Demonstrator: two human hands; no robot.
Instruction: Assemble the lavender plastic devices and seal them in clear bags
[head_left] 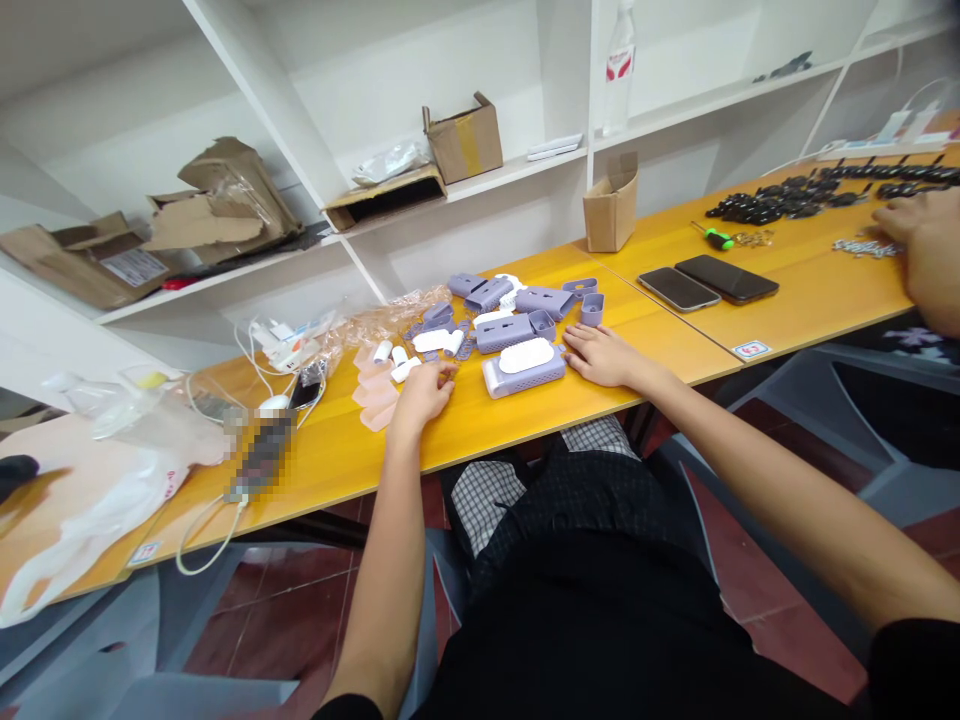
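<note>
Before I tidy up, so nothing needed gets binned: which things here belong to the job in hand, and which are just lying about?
Likely the job:
- purple case with white oval panel
- loose purple shells
- small white pieces

Probably just lying about:
- two phones
- clear bottle
- cardboard boxes
- white plastic bag

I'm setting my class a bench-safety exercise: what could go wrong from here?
The lavender case sits near the front edge of the table, so the right hand beside it might nudge it off. The left hand could scatter the small white pieces next to it. The cable hanging over the edge might snag.
</note>
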